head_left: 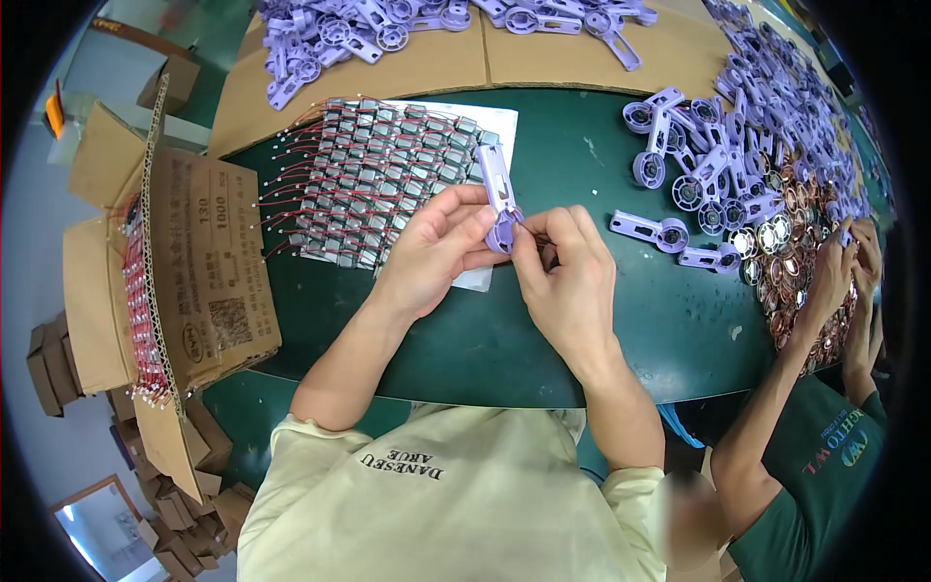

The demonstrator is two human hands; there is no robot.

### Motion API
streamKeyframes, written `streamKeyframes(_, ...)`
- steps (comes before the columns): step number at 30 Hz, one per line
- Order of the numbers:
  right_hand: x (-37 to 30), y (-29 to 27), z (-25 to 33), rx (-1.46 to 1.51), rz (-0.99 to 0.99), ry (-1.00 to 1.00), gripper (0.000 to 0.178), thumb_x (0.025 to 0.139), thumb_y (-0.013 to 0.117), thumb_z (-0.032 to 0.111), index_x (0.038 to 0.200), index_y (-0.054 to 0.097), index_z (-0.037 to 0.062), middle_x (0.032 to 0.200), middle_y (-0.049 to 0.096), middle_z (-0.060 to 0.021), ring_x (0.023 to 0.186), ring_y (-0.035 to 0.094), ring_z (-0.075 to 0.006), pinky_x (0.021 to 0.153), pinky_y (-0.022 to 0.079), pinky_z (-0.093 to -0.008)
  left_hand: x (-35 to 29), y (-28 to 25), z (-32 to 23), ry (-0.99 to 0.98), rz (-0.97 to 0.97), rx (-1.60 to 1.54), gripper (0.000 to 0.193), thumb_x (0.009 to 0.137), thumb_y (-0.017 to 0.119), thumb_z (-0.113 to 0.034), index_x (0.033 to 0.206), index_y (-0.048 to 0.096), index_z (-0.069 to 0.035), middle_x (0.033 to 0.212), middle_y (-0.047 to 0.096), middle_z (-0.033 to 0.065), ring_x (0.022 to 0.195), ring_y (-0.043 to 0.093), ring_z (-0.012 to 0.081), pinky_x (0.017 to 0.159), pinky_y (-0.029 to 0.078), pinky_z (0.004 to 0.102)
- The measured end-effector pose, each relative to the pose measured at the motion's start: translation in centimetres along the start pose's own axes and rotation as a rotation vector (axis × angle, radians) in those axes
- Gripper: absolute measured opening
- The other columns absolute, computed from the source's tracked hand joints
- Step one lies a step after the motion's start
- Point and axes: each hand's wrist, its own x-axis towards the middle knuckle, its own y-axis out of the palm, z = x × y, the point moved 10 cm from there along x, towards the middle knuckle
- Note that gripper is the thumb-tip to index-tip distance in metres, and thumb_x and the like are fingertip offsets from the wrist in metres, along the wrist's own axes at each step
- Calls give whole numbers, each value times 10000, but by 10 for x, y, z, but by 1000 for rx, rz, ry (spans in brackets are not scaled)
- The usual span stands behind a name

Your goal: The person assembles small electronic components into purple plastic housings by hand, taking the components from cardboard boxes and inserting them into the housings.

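So the left hand (pixel 436 242) is pinching a purple plastic piece (pixel 496 175), upright-ish, and the right hand (pixel 574 272) has its fingertips pressed together at the round end, can't tell on what. Just past the left hand: rows of little motors (pixel 378 184) with red wires on the green bench (pixel 436 349). Writing-wise, farther left there's a cardboard box (pixel 250 257) with dark print and a square code; lettering's also on the pale shirt (pixel 388 514) below both hands.
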Motion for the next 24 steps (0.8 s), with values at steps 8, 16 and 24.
streamKeyframes(8,0,1,-2,-66,26,-27,110,816,691,122,822,602,57,802,564,-82,608,598,-287,530,476,-399,-2,3,-8,89,-23,163,280,971,550,-118,1217,487,2,1143,576,99,1035,593,154,886,540,327)
streamKeyframes(16,-1,-1,3,-72,0,-62,87,835,672,116,841,609,57,820,567,-87,609,602,-303,538,482,-409,-3,9,-8,123,-8,213,273,963,569,-113,1202,494,-4,1150,563,97,1036,579,154,884,547,337)
streamKeyframes(24,1,-3,9,0,-32,-129,47,858,642,89,898,635,67,903,606,-80,680,632,-295,579,509,-382,-4,13,-4,51,38,111,243,959,569,-91,1174,493,-7,1104,572,92,1039,583,163,877,553,330)
